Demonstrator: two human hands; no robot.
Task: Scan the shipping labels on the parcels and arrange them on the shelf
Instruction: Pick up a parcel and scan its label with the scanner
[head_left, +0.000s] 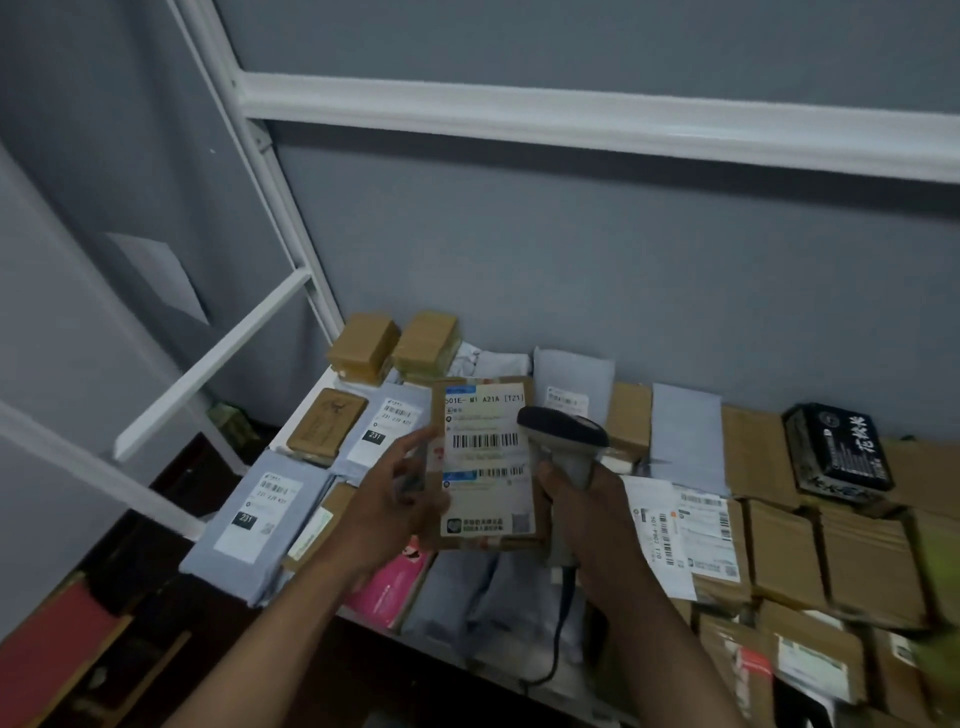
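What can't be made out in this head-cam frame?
- Head view: left hand fingers behind the held parcel, so its back is hidden.
- Barcode scanner: trigger and grip covered by right hand; no beam discernible.
- Small print on the shipping label: blurred.
- Boxes at the right edge: cut off and motion-smeared.
- Shelf surface: buried under parcels.

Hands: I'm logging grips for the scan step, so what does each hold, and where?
The left hand holds the labelled parcel by its left edge. The right hand grips the barcode scanner by its handle.
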